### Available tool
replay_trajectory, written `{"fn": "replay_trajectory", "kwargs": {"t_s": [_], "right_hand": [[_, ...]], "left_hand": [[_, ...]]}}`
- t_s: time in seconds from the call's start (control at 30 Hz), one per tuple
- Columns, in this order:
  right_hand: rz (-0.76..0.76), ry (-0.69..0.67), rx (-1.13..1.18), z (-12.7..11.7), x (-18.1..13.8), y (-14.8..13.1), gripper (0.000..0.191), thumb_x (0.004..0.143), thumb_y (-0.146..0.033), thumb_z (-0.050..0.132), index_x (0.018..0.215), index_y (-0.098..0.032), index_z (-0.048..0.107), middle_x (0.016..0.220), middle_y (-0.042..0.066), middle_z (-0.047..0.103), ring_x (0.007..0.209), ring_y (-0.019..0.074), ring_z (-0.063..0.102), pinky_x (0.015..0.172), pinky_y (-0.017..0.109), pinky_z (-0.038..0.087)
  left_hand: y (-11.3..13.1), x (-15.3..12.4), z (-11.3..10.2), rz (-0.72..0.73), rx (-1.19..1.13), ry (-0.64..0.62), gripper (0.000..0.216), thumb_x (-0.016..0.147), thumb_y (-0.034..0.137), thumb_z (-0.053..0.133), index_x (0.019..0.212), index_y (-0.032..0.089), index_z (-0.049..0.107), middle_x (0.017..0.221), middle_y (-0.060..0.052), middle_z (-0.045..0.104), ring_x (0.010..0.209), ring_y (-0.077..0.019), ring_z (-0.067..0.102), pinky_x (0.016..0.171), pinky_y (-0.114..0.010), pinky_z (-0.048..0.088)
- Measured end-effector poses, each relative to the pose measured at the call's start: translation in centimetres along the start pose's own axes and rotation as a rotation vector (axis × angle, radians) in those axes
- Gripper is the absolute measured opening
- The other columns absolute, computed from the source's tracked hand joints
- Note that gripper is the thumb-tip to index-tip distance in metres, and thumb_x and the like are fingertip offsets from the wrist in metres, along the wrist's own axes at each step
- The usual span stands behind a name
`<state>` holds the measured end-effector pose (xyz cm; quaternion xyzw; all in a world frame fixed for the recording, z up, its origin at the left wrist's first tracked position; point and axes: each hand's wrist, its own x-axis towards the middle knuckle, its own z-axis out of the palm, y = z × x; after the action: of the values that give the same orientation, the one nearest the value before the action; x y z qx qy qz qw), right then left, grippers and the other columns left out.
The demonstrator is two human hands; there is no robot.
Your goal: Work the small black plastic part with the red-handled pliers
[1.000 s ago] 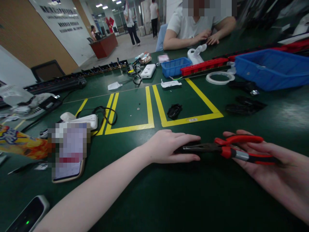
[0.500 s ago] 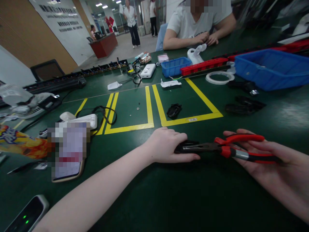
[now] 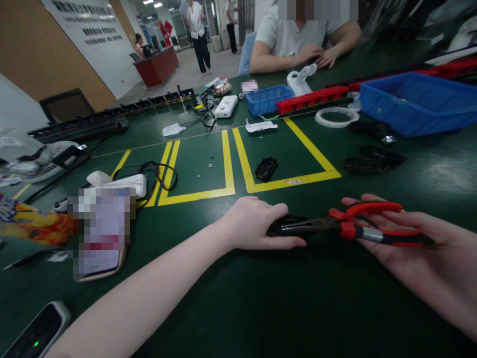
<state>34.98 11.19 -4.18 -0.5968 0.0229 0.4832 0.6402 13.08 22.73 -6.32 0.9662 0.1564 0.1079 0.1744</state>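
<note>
The upper finger of the left hand (image 3: 248, 223) has curled back, so the black part (image 3: 281, 226) is less covered. This hand grips it beside the nose of the pliers (image 3: 349, 230); the right hand (image 3: 421, 258) holds their spread handles.

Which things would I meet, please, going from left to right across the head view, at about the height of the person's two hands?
Orange-yellow packet, phone, left hand, red-handled pliers, right hand.
</note>
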Motion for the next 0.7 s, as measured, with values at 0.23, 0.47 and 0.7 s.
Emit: {"fn": "replay_trajectory", "kwargs": {"t_s": [0.23,0.47,0.7], "right_hand": [[-0.002,-0.037,-0.035,0.21,-0.35,0.0,0.048,0.07,0.003,0.045,0.107,-0.015,0.07,0.105,0.012,0.075,0.081,0.0224,0.076,0.069,0.031,0.063],[0.012,-0.017,-0.011,0.11,-0.15,-0.09,0.044,0.073,-0.001,0.045,0.105,-0.018,0.07,0.103,0.011,0.075,0.079,0.0236,0.076,0.062,0.031,0.064],[0.009,0.003,-0.009,0.68,-0.55,-0.16,0.046,0.072,0.003,0.041,0.103,-0.015,0.07,0.097,0.011,0.076,0.074,0.021,0.076,0.062,0.029,0.063]], "left_hand": [[0.0,0.03,-0.04,0.014,0.018,-0.008,0.049,0.091,0.067,0.049,0.082,0.019,0.056,0.064,0.002,0.059,0.055,-0.0119,0.052,0.055,-0.024,0.034],[-0.01,0.05,-0.13,0.013,0.006,-0.025,0.048,0.092,0.065,0.049,0.083,0.018,0.057,0.066,0.002,0.06,0.056,-0.012,0.054,0.056,-0.024,0.036],[0.07,0.08,-0.12,0.009,0.031,-0.035,0.048,0.091,0.066,0.05,0.084,0.019,0.057,0.067,0.002,0.062,0.057,-0.0134,0.055,0.057,-0.025,0.037]]}}
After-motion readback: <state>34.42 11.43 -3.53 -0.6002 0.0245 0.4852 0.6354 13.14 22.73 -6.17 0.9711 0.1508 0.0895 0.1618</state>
